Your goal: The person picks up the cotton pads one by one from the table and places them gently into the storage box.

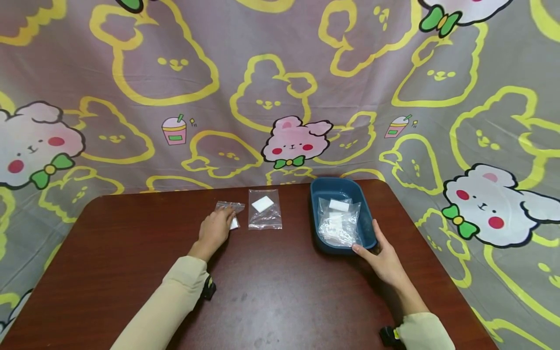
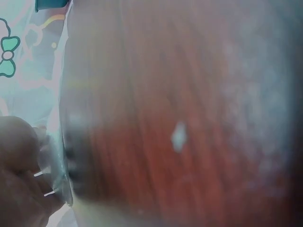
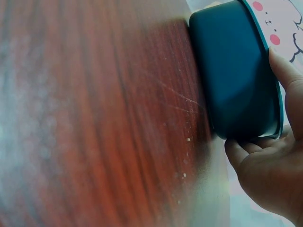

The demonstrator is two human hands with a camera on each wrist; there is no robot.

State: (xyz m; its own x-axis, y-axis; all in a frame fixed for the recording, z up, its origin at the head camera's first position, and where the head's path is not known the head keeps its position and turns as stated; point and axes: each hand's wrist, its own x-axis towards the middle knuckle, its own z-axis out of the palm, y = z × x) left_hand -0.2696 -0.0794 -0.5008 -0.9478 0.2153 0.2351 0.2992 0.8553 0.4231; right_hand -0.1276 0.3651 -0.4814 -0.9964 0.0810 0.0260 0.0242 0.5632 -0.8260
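Note:
My left hand (image 1: 214,229) pinches a small clear zip bag (image 1: 236,206) with a white piece in it, at the back middle of the table. The fingers cover the bag's left part. In the left wrist view, clear plastic (image 2: 57,165) shows at the fingertips. Just right of it, a second clear zip bag (image 1: 271,219) lies flat with a white block (image 1: 262,204) inside. My right hand (image 1: 387,262) grips the near right corner of a dark blue plastic bin (image 1: 321,187), thumb and fingers spread around its wall. Several clear bags (image 1: 339,226) with white pieces lie in the bin.
The brown wooden table (image 1: 280,287) has its back edge close against a cloth (image 1: 210,112) printed with cartoon animals. More of this cloth hangs along the right side. The bin stands near the table's back right corner.

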